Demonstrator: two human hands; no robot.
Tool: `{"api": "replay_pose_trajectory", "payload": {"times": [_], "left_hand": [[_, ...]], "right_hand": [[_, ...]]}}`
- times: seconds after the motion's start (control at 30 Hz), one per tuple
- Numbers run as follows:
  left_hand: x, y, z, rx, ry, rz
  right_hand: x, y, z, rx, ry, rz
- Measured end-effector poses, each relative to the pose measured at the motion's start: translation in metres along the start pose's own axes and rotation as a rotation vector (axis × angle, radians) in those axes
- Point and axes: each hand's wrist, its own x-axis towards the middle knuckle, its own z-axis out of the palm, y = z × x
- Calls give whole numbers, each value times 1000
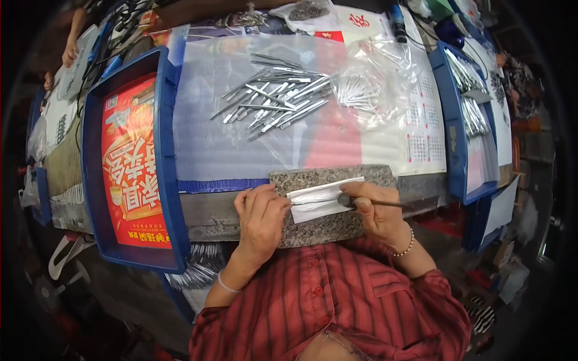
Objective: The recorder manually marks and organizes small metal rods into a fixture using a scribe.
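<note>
A speckled granite block (328,225) lies at the near edge of the tabletop (205,213), just in front of the person's red striped shirt (337,307). On the block sits a folded white cloth (319,198). The left hand (260,218) rests at the block's left end, fingers curled down with their tips touching a thin metal piece that pokes out from the cloth — how firmly it is pinched cannot be told. The right hand (376,207) is closed around a slim dark-handled tool (373,203), whose rounded tip presses onto the cloth while its handle sticks out to the right.

Behind the block, a sheet of clear plastic (241,132) covers the tabletop, and a loose pile of slender metal pieces (274,99) lies scattered on it. Just to their right, a crumpled clear plastic bag (373,84) holds more metal pieces of the same kind.

To the left, a blue tray (164,150) holds only a red printed sheet (129,162) lying flat. To the right, another blue tray (448,126) holds rows of metal pieces laid side by side on white paper. A calendar sheet (421,126) lies between the bag and that tray.

At the far left, another person's hand (70,53) rests by a white tray.
</note>
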Motion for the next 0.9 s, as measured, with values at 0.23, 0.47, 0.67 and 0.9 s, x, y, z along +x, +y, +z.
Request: {"api": "replay_pose_trajectory", "payload": {"times": [0.23, 0.47, 0.67, 0.9], "left_hand": [[-2, 2, -3, 31, 45, -15], [-72, 4, -40, -117, 240, -109], [-243, 16, -75, 84, 366, -874], [-384, -50, -61, 363, 828, -1252]], "right_hand": [[-10, 4, -17, 158, 138, 181], [-14, -7, -15, 490, 77, 313], [-5, -17, 7, 732, 8, 327], [5, -62, 30, 610, -211, 330]]}}
